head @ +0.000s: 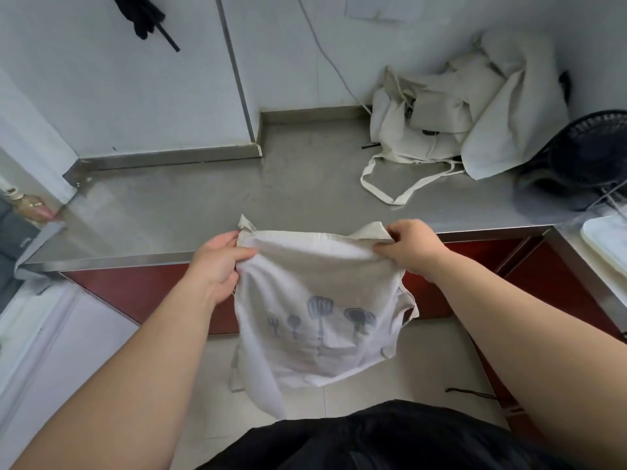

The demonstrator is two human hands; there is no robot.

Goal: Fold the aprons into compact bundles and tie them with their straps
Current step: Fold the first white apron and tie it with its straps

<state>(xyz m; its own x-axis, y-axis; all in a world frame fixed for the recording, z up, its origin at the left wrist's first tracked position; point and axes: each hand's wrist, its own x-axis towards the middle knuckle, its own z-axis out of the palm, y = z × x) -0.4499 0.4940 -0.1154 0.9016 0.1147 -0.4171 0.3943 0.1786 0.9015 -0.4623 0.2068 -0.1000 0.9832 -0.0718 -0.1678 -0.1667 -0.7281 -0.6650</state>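
Note:
A white apron [315,310] with a faint print of kitchen utensils hangs in the air in front of the steel counter's front edge. My left hand [220,262] pinches its upper left corner and my right hand [410,247] pinches its upper right corner, so the cloth is stretched between them. Its lower part droops toward the floor, and a strap hangs at each side. A heap of more white aprons [468,110] lies at the counter's back right, with a long strap loop [397,188] trailing forward from it.
The steel counter [237,198] runs across the view above red cabinet fronts [135,293]. A black fan [583,157] stands at the right beside the heap. A white tray [607,242] sits at the far right edge. A bottle [30,205] stands at the left.

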